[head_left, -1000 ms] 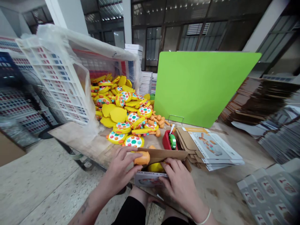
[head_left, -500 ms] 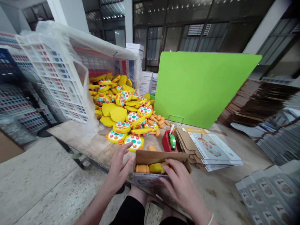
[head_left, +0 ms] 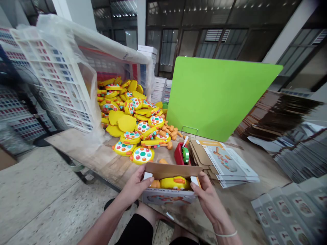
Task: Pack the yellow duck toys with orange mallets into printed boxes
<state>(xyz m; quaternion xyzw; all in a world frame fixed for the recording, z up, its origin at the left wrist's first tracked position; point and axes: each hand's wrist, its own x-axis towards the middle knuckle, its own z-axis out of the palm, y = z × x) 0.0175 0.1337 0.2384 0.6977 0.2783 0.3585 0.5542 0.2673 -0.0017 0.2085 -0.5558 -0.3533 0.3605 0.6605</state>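
An open cardboard box printed "Duck Whack-A-Mole" stands at the table's near edge. Inside it lie a yellow duck toy with an orange beak and an orange piece at its left. My left hand grips the box's left end, thumb on the small white side flap. At the right end, my right hand holds the other side flap between thumb and fingers. The brown back flap stands up behind the toy.
Yellow duck toys spill from a white crate on its side, beside orange pieces. A red tape dispenser, flat cartons and a green board stand behind the box. Grey printed boxes are at right.
My left hand has come down onto the box's left end. My right hand has moved from the toy to the right side flap. Both side flaps now show, and the duck's beak is visible.
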